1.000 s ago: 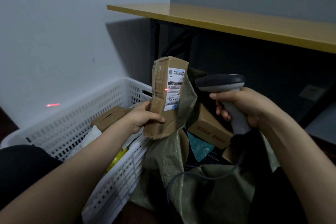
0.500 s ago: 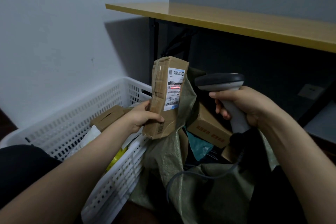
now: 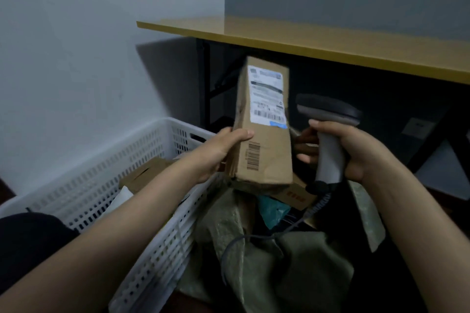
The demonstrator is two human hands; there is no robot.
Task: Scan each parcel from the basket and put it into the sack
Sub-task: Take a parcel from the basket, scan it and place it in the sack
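Fingers (image 3: pixel 240 133) of the left hand (image 3: pixel 216 154) are wrapped round the lower left edge of the parcel (image 3: pixel 264 155), which stands on end at frame centre, long axis up-down, with the sack (image 3: pixel 267 256) gaping right underneath, so the drop looks like the left hand's job. Right hand (image 3: pixel 356 152) grips the scanner (image 3: pixel 328 109) just right of the box. Compared to half a second back, the parcel has swung right, away from the basket (image 3: pixel 142 160), and the red scan line on its label (image 3: pixel 267 94) is gone.
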